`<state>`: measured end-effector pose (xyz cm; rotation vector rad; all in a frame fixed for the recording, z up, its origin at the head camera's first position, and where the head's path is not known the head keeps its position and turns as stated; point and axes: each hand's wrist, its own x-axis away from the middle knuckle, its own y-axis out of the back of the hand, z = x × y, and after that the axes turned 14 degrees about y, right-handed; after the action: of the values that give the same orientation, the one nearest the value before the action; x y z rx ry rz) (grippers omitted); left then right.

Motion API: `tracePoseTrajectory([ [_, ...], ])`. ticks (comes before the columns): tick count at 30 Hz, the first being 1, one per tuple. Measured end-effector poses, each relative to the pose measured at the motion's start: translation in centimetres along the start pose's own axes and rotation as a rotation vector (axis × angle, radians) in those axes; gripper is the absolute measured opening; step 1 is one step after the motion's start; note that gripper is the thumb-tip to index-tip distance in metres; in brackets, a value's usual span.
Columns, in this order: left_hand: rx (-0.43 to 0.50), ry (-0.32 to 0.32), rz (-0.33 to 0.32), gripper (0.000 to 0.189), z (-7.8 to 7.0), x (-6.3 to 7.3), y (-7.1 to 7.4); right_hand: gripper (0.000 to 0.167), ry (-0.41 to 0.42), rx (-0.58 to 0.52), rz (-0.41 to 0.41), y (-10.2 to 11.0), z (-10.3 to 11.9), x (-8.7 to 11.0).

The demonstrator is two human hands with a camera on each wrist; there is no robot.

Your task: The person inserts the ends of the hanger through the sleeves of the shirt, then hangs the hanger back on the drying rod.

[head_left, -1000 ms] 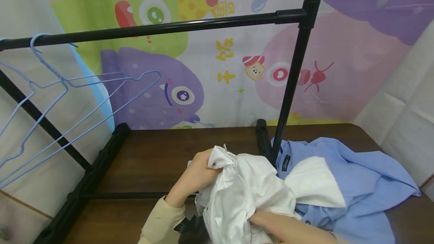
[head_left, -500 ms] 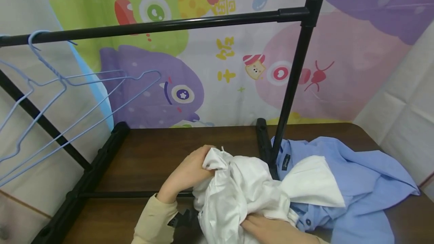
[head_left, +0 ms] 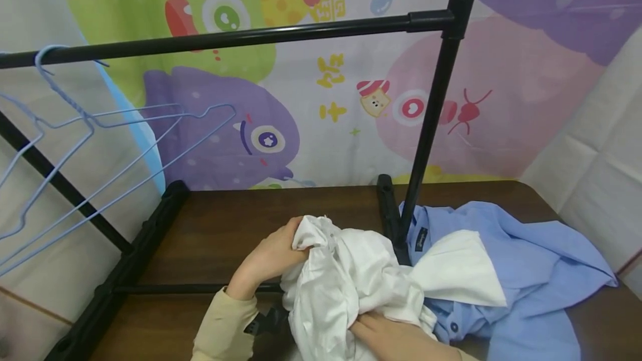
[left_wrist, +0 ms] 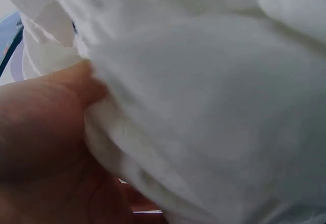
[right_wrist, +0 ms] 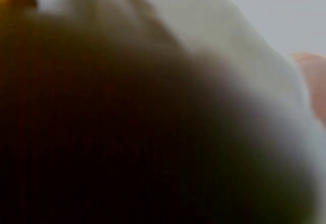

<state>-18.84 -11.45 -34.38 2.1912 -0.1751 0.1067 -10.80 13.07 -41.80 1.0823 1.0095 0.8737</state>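
Fingers of the right hand (head_left: pixel 398 340) disappeared into folds of the white garment (head_left: pixel 341 288), so whether they gripped it I could not tell; the right wrist view was mostly dark and blurred. That hand sat a little further left than a second earlier. The garment lay bunched at the bottom of the head view, between both hands, its main bulk also shifted slightly left. The left hand (head_left: pixel 273 255) pinched its upper edge between thumb and fingers and had moved leftward with it. To the right, a white flap (head_left: pixel 461 269) of cloth lay over the blue shirt (head_left: pixel 531 272), which had stayed put on the brown table (head_left: pixel 236 210). Behind, the black rack (head_left: pixel 301 32) stood with light-blue hangers (head_left: pixel 89 116) on its bar, before the cartoon backdrop (head_left: pixel 321 149).
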Motion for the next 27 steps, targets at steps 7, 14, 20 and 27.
tracePoseTrajectory([
  [7,-0.027,0.041,0.049,0.056,0.2,-0.2,-0.4,0.05,-0.09,-0.123,0.08,2.3,1.1,0.1],
  [14,-0.009,0.026,0.034,0.061,0.2,-0.5,-0.6,0.035,-0.328,-0.33,-0.09,7.1,2.0,0.5],
  [20,-0.001,0.007,0.018,0.055,0.1,-0.5,-0.6,0.014,-0.24,-0.065,-0.549,8.6,1.7,-0.2],
  [27,-0.042,-0.041,-0.026,0.033,0.0,-0.4,-0.7,0.026,-0.358,0.069,-0.577,8.4,0.6,-1.7],
])
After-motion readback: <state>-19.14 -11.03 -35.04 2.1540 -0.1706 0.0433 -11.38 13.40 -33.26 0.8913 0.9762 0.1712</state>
